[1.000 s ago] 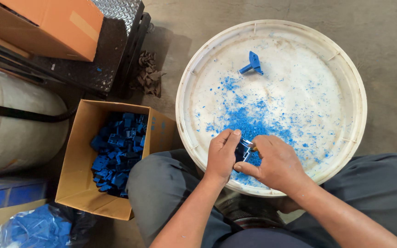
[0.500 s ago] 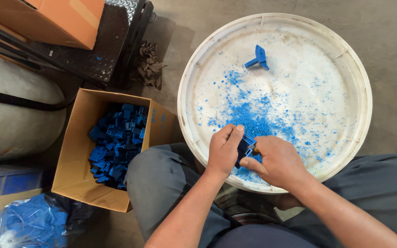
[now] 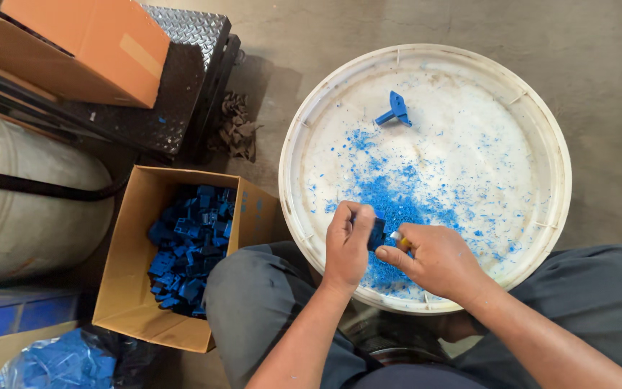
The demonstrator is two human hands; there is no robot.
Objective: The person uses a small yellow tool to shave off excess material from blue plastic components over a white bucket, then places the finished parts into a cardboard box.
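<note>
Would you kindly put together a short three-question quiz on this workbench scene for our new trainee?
1. True or false: the left hand and right hand both hold a small blue part over the round white lid.
2. Multiple choice: where does the stock of blue plastic pieces lie? A) in the open cardboard box B) on the orange box C) on the concrete floor
3. What is scattered across the lid's surface, and what single item lies near its far edge?

Key: 1. True. 2. A. 3. Blue shavings; one blue T-shaped piece.
</note>
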